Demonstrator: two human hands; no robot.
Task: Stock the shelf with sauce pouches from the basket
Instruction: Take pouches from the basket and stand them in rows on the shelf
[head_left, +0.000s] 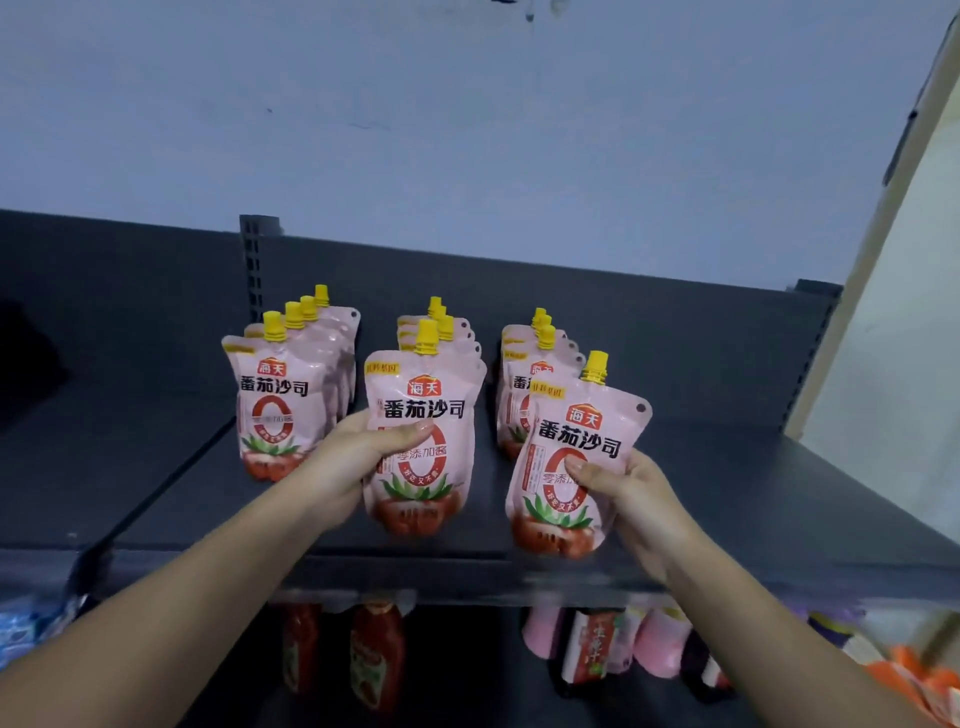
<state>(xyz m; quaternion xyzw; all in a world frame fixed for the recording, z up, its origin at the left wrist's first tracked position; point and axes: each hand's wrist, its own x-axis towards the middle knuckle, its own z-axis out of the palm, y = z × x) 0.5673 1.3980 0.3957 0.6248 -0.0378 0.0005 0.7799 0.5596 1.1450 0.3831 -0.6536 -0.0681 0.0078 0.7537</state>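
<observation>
Three rows of pink tomato-sauce pouches with yellow caps stand on the dark shelf (727, 499). My left hand (358, 457) grips the front pouch of the middle row (423, 410) by its left side, thumb across the label. My right hand (628, 499) holds another pouch (576, 431), tilted a little to the right, in front of the right row (524, 374). The left row (280, 384) stands untouched. The basket is out of view.
A slotted upright (253, 265) rises behind the left row, with a dark back panel along the shelf. Bottles and pouches (592, 649) sit on the shelf below. A pale wall or door frame (883, 312) borders the right end. Something orange (924, 680) shows at the bottom right.
</observation>
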